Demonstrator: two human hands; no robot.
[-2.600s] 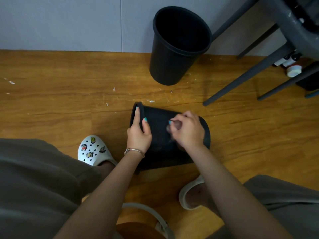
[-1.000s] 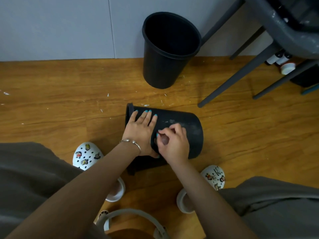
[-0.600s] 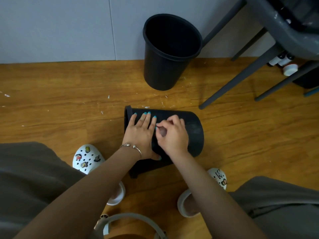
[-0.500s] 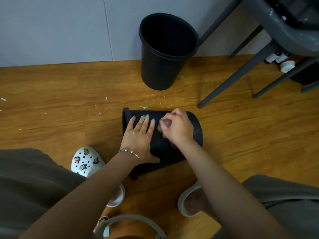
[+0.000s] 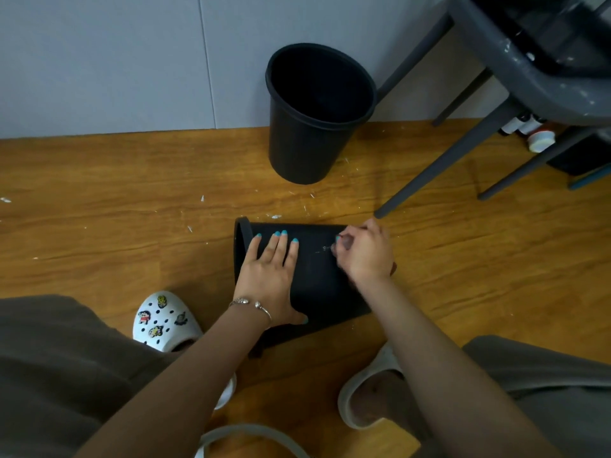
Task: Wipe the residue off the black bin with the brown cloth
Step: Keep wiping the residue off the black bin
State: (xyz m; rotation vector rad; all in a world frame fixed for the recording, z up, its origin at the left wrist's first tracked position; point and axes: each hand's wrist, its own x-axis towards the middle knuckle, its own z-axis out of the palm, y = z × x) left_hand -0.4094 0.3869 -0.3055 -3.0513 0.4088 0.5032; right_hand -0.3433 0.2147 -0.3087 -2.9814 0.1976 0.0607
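A black bin [image 5: 317, 276] lies on its side on the wooden floor between my feet, its rim to the left. My left hand [image 5: 269, 276] rests flat on its upper side near the rim, fingers straight. My right hand [image 5: 365, 254] is at the bin's far right end, fingers curled round a small wad of brown cloth [image 5: 345, 244] that presses on the bin's surface. A faint pale smear of residue [image 5: 325, 248] shows just left of the cloth. Most of the cloth is hidden inside the fist.
A second black bin [image 5: 314, 127] stands upright by the grey wall. Grey chair legs [image 5: 439, 166] slant down at the right, with bottles [image 5: 535, 137] behind them. White flecks litter the floor [image 5: 99, 209]. My white clogs [image 5: 165, 320] flank the lying bin.
My right hand has slid with the cloth from the bin's middle to its far right end. My left hand stays flat near the rim.
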